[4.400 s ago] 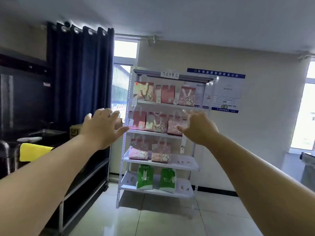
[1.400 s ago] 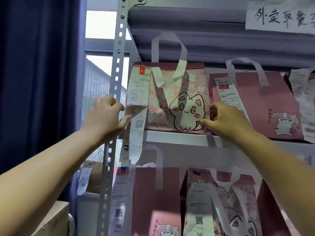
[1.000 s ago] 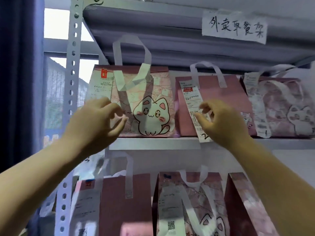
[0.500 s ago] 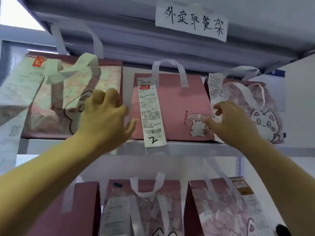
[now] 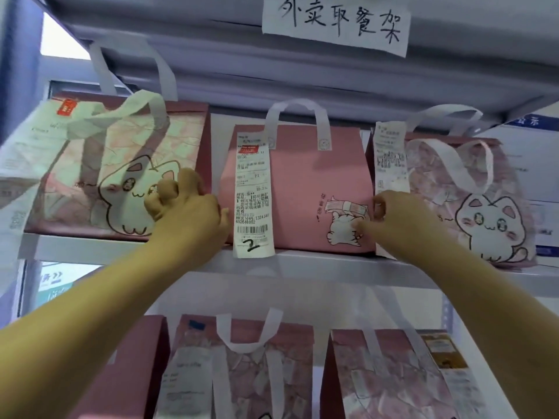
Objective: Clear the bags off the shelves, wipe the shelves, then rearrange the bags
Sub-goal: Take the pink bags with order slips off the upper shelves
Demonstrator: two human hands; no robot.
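Three pink bags with white handles stand on the upper shelf (image 5: 302, 264). The middle one is a plain pink bag (image 5: 305, 189) with a long receipt marked "2" hanging down its front. My left hand (image 5: 187, 213) curls round its left edge, and my right hand (image 5: 393, 219) grips its right edge with the thumb on the front by a small cat drawing. A marbled cat bag (image 5: 112, 170) stands to the left and another cat bag (image 5: 472, 201) to the right, both touching or nearly touching the middle bag.
The shelf above (image 5: 302, 74) hangs low over the bag handles and carries a handwritten paper sign (image 5: 335, 22). Three more pink bags (image 5: 251, 376) stand on the shelf below. A window is at the far left, a wall notice at the right.
Both hands have closed in from the bag's front onto its two side edges. The view has moved closer and centred on the middle bag.
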